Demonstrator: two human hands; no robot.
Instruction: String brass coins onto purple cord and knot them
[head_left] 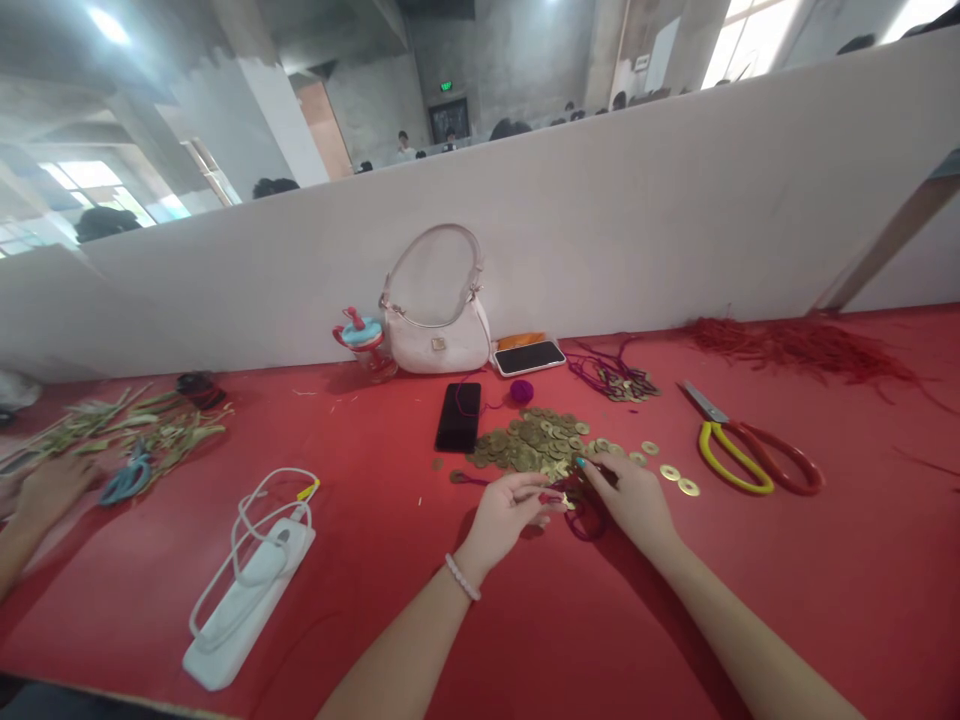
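Just in front of a heap of brass-coloured coins with holes (pixel 536 438), my two hands work close together. My left hand (pixel 506 515) is closed in a pinch, with a coin (pixel 568 502) at its fingertips. Fingers of my right hand (pixel 630 500) are pinched on a purple cord (pixel 585 530), which loops down onto the red table between the hands. Part of the cord is hidden behind the fingers. A ball of purple thread (pixel 521 391) lies behind the heap. Several loose coins (pixel 670 472) are scattered to the right.
Big scissors (pixel 750 450) lie at right, red strands (pixel 802 345) behind them. A black phone (pixel 459 417), white phone (pixel 529 358), handbag (pixel 439 340), cup (pixel 365 345) and corded coins (pixel 619 380) stand further back. At left are a power strip (pixel 251 600) and another person's hand (pixel 56 485).
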